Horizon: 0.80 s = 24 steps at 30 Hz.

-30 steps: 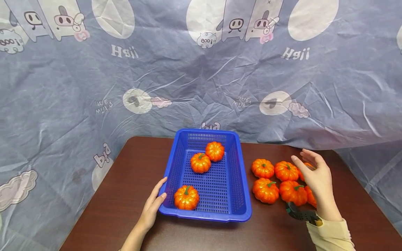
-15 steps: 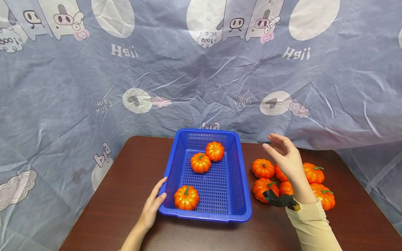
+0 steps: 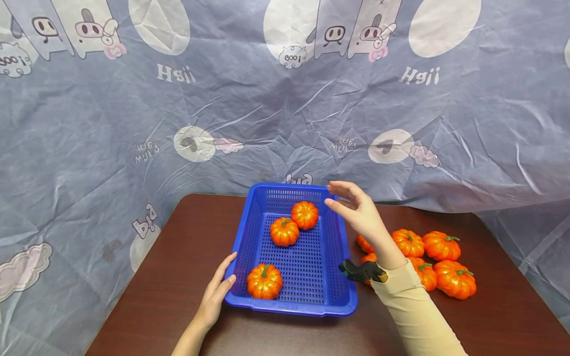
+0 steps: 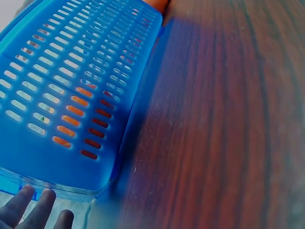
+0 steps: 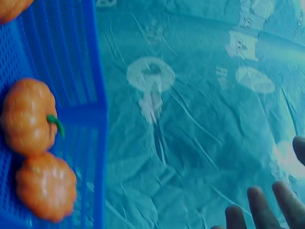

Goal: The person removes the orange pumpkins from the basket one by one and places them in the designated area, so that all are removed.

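A blue plastic basket (image 3: 291, 307) with slotted walls stands on the table, with three small orange pumpkins inside. One pumpkin (image 3: 264, 281) lies near its front left corner; another pumpkin (image 3: 284, 232) touches the third pumpkin (image 3: 305, 215) farther back. My left hand (image 3: 213, 297) rests its fingertips and thumb against the basket's left rim; in the left wrist view, fingers (image 4: 43, 205) touch the rim from outside. Over the basket's back right rim hovers my right hand (image 3: 358, 212), fingers extended and holding nothing. Its fingers (image 5: 257, 205) also look empty in the right wrist view.
Several more pumpkins (image 3: 441, 245) are grouped on the brown table (image 3: 178, 257) right of the basket, some partly hidden by the right forearm. A grey-blue printed cloth (image 3: 249, 99) hangs behind the table. A black device (image 3: 362, 270) is strapped to the right wrist.
My right hand has moved left from above the pumpkin group to the basket's right rim, staying empty. The left hand, basket and pumpkins have stayed put.
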Tool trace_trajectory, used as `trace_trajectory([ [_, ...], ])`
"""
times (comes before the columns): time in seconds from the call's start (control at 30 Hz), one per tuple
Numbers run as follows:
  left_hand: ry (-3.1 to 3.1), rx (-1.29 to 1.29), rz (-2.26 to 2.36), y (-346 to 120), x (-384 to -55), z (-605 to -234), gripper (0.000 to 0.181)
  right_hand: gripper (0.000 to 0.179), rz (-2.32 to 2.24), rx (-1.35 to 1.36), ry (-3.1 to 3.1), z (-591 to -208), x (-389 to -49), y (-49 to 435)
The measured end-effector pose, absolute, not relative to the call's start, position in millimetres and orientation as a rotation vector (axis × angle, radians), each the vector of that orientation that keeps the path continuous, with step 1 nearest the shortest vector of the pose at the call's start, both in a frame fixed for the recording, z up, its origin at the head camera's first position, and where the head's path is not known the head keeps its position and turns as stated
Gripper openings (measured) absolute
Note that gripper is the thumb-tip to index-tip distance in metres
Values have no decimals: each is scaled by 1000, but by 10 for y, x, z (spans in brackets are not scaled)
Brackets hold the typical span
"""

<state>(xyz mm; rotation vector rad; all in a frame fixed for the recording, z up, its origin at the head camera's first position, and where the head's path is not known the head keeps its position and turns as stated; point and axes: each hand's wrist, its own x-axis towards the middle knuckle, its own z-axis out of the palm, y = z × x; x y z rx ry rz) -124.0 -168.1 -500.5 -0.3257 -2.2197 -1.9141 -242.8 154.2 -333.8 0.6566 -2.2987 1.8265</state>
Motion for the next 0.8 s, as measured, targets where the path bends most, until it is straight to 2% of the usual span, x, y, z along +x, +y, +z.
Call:
trace_trajectory([
  [0.57,-2205,-334,-1903,-1680,-1238,-5012,48,45,2004,1052,-2422,-3667,-2453,916],
  [0.8,-2220,-335,-1899,-1684,-1241,-4998,48,46,1964,1204,-2494,-3961,-2529,805],
])
